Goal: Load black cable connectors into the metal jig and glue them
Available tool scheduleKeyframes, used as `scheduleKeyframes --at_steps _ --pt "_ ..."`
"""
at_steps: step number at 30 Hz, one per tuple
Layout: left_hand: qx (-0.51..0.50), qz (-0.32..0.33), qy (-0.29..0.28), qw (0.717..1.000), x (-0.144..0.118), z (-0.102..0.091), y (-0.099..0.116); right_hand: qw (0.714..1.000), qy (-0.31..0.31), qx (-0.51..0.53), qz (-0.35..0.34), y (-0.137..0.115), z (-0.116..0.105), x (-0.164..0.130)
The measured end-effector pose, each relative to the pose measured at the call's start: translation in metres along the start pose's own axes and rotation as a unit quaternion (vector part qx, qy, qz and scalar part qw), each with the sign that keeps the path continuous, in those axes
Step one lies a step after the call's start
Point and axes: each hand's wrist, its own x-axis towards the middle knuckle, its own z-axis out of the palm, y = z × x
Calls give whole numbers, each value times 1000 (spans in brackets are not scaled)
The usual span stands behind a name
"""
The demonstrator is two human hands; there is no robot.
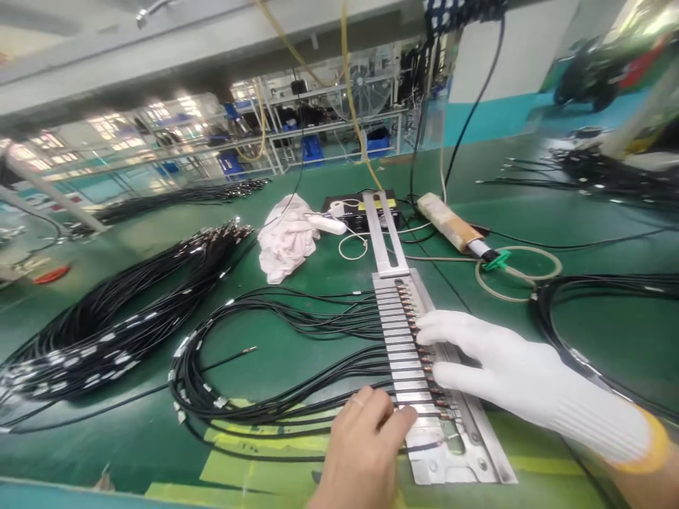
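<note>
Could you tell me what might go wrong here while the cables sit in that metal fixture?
The bare left hand presses cables at the slotted metal fixture; a tug might pull seated copper tips out. The gloved right hand rests across those tips and might bend them. The looped cables could tangle.

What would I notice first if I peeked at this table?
Probably the right hand in its bright white glove, lying flat on the metal rack in the middle, where thin black cables sit in a neat row of slots. The bare left hand presses the rack's near end. On the left of the green table lies a big heap of black cables.
</note>
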Motion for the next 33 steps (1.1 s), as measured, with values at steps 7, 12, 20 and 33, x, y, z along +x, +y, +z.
scheduleKeyframes --at_steps 7,12,20,33 --pt "30 -16 43 998 0 1 1 993 -45 -103 -39 -27 -4 5" --pt "15 12 12 1000 -12 12 -3 991 -15 -120 -61 -5 11 -4" --pt "116 63 -10 991 -6 -7 7 993 -73 -89 -21 -14 2 2" --pt "21 52 -74 996 -24 -3 1 983 -37 -159 -89 -14 22 7"
